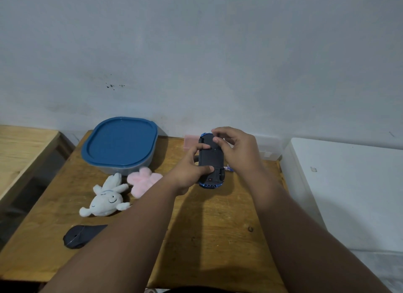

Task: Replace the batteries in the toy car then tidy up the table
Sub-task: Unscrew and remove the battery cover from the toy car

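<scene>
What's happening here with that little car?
A person holds a toy car upside down above a wooden table. The left hand grips its side, and the right hand pinches the far end, thumb on the underside. A blue-lidded tub, a white plush and a pink plush lie on the table.

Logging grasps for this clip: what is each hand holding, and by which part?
Both hold the toy car, flipped underside up: the left hand grips its left side, the right hand pinches its far end.
</scene>
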